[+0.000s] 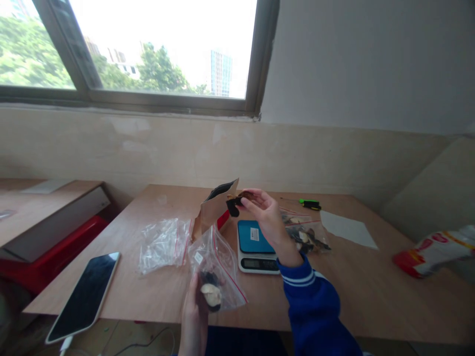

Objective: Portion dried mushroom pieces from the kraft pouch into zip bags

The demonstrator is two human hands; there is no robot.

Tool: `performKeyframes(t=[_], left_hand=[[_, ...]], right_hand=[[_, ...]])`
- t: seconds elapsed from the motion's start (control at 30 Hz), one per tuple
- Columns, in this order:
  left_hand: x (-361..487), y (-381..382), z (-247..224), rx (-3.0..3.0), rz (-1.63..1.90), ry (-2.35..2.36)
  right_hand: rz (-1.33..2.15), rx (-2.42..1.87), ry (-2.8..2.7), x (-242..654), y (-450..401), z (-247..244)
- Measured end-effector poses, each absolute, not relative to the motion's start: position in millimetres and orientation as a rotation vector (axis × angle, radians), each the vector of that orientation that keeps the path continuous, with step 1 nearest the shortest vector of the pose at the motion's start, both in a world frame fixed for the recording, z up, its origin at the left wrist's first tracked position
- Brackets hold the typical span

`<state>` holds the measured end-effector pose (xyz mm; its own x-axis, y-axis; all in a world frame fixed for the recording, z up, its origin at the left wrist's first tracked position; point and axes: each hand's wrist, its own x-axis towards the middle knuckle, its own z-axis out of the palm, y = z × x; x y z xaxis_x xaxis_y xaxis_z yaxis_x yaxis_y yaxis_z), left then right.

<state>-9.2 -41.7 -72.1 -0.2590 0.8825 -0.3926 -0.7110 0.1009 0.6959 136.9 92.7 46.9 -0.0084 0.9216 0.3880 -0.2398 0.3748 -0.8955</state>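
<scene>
My left hand [195, 301] holds a clear zip bag [227, 267] near the front edge of the table; dark pieces and a pale piece [211, 295] lie in its bottom. My right hand [261, 205] pinches some dark brown dried pieces [233, 203] above the blue-topped scale [249, 237]. Those pieces hang beside an open brown paper packet [212, 210], which stands behind the zip bag. The numbers on the scale's display are too dark to read.
Flat clear bags [163, 244] lie on the left of the table [129, 291], near a phone [87, 291] with a cable. Filled bags [306, 237], a green-and-black tool [309, 203], white paper [349, 229] and a red-and-white packet [430, 254] are at the right.
</scene>
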Motion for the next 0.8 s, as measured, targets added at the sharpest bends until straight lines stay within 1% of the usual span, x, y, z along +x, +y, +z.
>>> performKeyframes(t=[0.2, 0.3, 0.53, 0.8], left_hand=[[-15.7, -40.7, -74.1, 0.215, 1.543, 0.962], [-20.0, -40.5, -77.0, 0.235, 1.516, 0.938], [-24.4, -39.5, -80.4, 0.185, 1.531, 0.981], [-22.7, -38.6, -84.4, 0.206, 1.542, 0.964]], right_hand=[[0.867, -0.589, -1.374, 117.6, 148.2, 80.3], [0.781, -0.591, -1.51, 112.7, 160.1, 75.0], [0.726, -0.593, -1.716, 122.0, 160.8, 43.8], [0.74, -0.59, -1.879, 131.7, 157.7, 52.7]])
